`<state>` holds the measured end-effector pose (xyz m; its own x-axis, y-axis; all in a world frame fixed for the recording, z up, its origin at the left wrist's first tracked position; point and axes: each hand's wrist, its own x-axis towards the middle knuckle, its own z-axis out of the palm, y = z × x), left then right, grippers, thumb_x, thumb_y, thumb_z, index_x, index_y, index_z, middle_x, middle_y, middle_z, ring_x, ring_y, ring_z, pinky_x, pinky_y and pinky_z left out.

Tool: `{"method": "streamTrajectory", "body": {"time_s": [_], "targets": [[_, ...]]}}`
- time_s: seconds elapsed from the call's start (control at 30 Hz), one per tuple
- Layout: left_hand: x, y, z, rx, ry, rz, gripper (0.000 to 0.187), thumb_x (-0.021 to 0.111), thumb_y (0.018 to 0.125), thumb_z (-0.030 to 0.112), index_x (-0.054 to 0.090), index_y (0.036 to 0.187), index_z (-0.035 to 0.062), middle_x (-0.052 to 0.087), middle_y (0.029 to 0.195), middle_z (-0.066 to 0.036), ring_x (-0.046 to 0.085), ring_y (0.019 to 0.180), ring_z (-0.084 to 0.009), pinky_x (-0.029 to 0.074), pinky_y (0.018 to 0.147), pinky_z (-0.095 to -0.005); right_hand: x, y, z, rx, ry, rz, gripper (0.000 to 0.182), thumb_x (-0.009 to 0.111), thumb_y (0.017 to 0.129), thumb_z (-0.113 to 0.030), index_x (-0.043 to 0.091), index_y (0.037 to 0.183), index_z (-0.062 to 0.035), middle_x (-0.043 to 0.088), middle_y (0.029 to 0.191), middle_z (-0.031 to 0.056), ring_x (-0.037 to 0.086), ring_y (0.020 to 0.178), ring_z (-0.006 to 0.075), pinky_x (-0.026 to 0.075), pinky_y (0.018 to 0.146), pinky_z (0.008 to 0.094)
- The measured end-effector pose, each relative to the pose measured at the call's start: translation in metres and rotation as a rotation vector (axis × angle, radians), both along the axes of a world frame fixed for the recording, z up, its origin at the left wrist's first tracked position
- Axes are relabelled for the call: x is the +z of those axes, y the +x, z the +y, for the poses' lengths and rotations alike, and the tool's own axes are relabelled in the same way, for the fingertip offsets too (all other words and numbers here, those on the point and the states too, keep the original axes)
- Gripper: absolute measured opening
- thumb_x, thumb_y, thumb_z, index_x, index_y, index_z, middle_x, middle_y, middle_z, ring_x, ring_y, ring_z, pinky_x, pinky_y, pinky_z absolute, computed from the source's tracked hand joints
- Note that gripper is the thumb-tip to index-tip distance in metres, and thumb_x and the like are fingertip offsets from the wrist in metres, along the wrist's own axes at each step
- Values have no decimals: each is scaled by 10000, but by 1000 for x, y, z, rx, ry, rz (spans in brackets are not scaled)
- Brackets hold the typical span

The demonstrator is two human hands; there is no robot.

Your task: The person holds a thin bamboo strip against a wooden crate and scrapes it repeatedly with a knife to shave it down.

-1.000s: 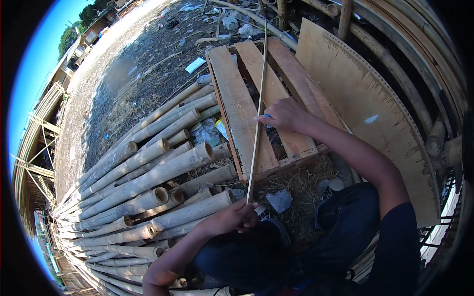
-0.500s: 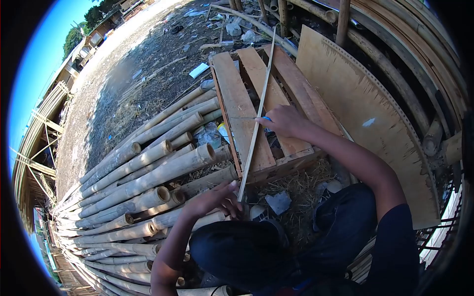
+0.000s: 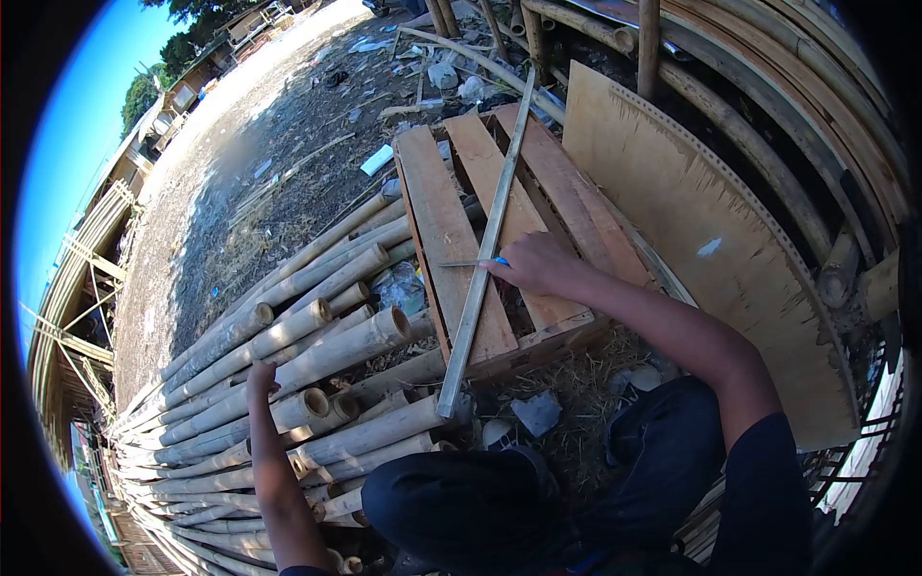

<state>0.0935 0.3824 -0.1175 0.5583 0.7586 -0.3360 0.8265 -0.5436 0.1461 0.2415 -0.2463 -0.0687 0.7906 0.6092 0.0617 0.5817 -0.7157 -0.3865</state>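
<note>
A long flat bamboo strip [image 3: 499,197] lies slantwise over a crate [image 3: 442,202] of wooden boards, its near end sticking out past the crate's edge. My right hand [image 3: 538,263] is closed round the blue handle of a knife [image 3: 466,263], and the thin blade points left across the strip. Over the bamboo poles [image 3: 355,336] on the left is my left hand [image 3: 261,378], away from the strip. Its fingers are mostly hidden behind the back of the hand.
A curved plywood sheet [image 3: 682,192] leans to the right of the crate, near a rail of bamboo poles [image 3: 759,134]. Below the crate, a grey stone chunk [image 3: 537,413] lies by my feet. Plastic litter [image 3: 443,76] and a white piece [image 3: 376,160] are on the ground beyond.
My left hand has moved left, away from the strip's near end to above the poles. The strip now shows its broad face. My right hand stays at the strip with the knife.
</note>
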Motion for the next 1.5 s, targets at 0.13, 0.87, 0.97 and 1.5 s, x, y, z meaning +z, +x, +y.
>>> {"method": "streamTrajectory", "body": {"time_s": [0.13,0.87,0.97,1.5], "targets": [[92,9,-246,-343,-657,-371,443,514,989,422,526,1118,-2,652,813,-115,650,599,-169,521,519,-286,2,-2,-2,6,33,-24,646,428,973,-526,680,662,-20,631,624,207,663,667,389,531,683,493],[107,-36,-399,-554,-1119,34,304,548,971,117,511,1206,-73,696,927,-198,715,842,-290,595,756,-356,-4,-2,-3,-48,124,-18,656,432,978,-526,640,640,-3,606,618,241,628,650,422,498,692,506],[107,-32,-399,-446,-1368,79,306,476,1005,76,441,1276,-61,669,1014,-197,702,918,-292,611,795,-363,0,-2,-6,-41,77,61,657,413,976,-541,667,687,-9,646,681,231,656,702,416,514,708,526],[88,-25,-400,-325,-1631,7,245,463,1024,117,457,1201,-53,597,1100,-186,645,1074,-302,552,966,-398,0,24,-6,11,42,-126,674,421,966,-553,656,619,-24,611,603,224,639,629,396,503,647,497]]}}
